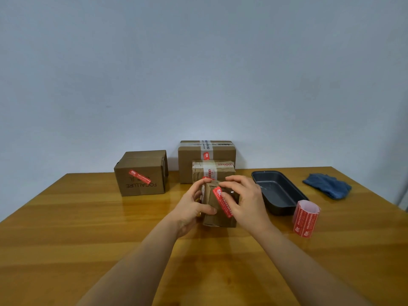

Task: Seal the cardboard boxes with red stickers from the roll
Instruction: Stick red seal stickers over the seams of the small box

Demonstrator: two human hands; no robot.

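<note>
We got small cardboard box [217,214] mid-counter [88,228], both hands on it. Left hand [194,205] fingers curled round left side, right hand [245,200] fingers pressing red sticker [220,200] flat; sticker long axis runs diagonal, far-left to near-right. Box top mostly hidden. Sticker roll [305,218] upright at right, well clear.

Bare forearms, no sleeves; left hand [191,208], right hand [247,202] ungloved.

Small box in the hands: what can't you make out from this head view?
- Small box: top flaps hidden by left hand and right hand.
- Red sticker: upper end under right fingers; print too small.
- Middle box: lower front hidden behind hands.
</note>
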